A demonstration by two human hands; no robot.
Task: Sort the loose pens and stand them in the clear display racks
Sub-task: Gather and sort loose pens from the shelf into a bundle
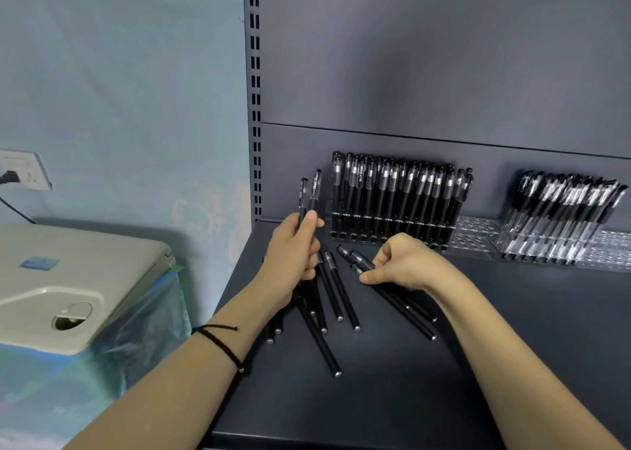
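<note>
Left hand [293, 248]: fingers and thumb wrapped tight round a small bundle of held pens [309, 193], caps up, two caps showing above the thumb. Bundle upright, just left of the black-pen rack [328, 210]. Judgement: kept cap-up so each can drop straight into a slot.

Right hand [406, 265]: curled down onto the loose pens [338, 299], fingertips pinching the cap ends. How many it has, cannot tell.

Loose pens lie flat and crossed on the shelf [478, 364], directly in front of the rack.

Black-pen rack: clear, packed with standing black pens [392, 193], caps up. Empty section [474, 233] just right of it shows bare holes. Further right, second rack [611, 255] holds clear-barrelled pens [560, 210], leaning.
</note>
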